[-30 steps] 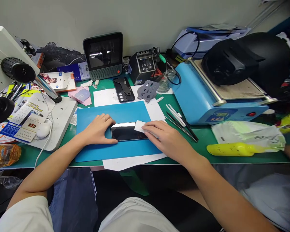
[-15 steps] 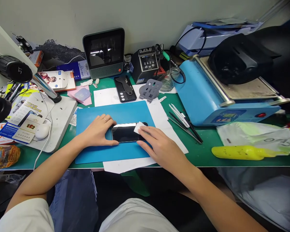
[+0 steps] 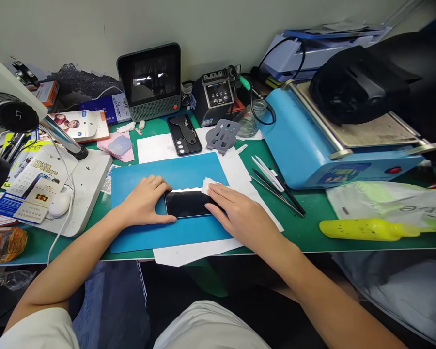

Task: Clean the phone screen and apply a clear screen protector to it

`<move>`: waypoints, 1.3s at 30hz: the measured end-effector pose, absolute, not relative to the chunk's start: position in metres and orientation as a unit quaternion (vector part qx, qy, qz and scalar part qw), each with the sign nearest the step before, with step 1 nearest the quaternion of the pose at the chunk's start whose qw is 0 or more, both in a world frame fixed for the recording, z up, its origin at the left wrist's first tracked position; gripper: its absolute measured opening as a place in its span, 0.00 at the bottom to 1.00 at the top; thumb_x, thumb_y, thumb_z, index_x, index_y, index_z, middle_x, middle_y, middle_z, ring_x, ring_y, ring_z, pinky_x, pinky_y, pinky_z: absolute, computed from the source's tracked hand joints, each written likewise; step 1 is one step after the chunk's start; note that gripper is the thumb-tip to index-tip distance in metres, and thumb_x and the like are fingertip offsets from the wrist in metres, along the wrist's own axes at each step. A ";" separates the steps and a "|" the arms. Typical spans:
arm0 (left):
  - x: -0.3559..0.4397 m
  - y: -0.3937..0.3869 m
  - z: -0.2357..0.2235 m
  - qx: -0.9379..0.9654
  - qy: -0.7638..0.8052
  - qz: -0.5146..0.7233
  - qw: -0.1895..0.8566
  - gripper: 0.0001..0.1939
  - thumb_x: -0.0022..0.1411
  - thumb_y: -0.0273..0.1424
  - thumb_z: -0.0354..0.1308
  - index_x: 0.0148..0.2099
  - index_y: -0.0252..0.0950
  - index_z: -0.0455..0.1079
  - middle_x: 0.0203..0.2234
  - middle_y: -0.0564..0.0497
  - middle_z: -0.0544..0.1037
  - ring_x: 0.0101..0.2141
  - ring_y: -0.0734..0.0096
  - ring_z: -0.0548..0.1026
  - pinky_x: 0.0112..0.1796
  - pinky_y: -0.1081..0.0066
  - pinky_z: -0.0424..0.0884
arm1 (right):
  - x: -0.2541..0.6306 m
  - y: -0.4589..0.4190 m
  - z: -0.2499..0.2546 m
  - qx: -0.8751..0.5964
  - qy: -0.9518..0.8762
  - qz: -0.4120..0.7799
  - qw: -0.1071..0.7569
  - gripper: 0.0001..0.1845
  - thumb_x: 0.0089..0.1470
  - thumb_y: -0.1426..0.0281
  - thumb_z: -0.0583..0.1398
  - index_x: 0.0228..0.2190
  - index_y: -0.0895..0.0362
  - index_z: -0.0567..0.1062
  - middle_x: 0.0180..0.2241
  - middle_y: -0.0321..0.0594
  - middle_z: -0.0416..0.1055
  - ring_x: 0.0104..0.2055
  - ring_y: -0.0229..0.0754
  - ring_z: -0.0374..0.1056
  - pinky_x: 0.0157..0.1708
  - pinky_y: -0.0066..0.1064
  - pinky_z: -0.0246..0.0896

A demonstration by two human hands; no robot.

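one phone (image 3: 186, 203) lies clamped by the left hand (image 3: 144, 201), the right hand (image 3: 240, 212) gripping a white wipe (image 3: 206, 184).

A green worktop (image 3: 301, 235) stretches across my remote feed, carrying a blue mat (image 3: 141, 238) laid partly over white paper (image 3: 199, 250). At left, I see a stand's white base (image 3: 90, 179); along the back, a dark-screened display (image 3: 148, 110), a black box-shaped unit (image 3: 205, 99) and a glass jar (image 3: 247, 125). At right, slim tools (image 3: 267, 173) lie near a blue machine (image 3: 294, 145), with a plastic bag (image 3: 378, 199) and yellow bottle (image 3: 359, 229) towards the front edge.
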State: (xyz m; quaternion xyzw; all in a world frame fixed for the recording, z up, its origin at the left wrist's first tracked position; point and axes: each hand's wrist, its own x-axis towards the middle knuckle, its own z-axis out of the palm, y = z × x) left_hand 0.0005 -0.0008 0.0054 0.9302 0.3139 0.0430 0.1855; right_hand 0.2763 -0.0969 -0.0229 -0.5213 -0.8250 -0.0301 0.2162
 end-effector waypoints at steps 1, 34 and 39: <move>0.001 -0.001 0.006 0.930 0.314 0.044 0.186 0.34 0.60 0.57 0.67 0.57 0.37 0.67 0.48 0.43 0.73 0.47 0.52 0.70 0.49 0.55 0.67 | 0.276 -0.095 -0.023 -0.521 -0.826 -0.025 0.213 0.21 0.71 0.68 0.56 0.57 0.68 0.76 0.58 0.55 0.77 0.60 0.54 0.75 0.59 0.44 0.75; -0.002 0.004 0.004 0.935 0.286 0.051 0.201 0.40 0.59 0.64 0.63 0.58 0.36 0.67 0.48 0.42 0.73 0.47 0.51 0.71 0.49 0.55 0.67 | 0.238 -0.109 -0.017 -0.452 -0.877 0.029 0.164 0.34 0.69 0.56 0.57 0.65 0.68 0.68 0.66 0.59 0.68 0.69 0.57 0.65 0.66 0.52 0.66; -0.006 0.007 0.007 0.938 0.282 0.051 0.196 0.45 0.55 0.68 0.63 0.58 0.37 0.68 0.48 0.42 0.74 0.46 0.51 0.71 0.48 0.55 0.66 | 0.230 -0.095 -0.014 -0.436 -0.885 0.054 0.154 0.35 0.70 0.54 0.56 0.66 0.66 0.67 0.67 0.56 0.66 0.71 0.56 0.62 0.67 0.53 0.63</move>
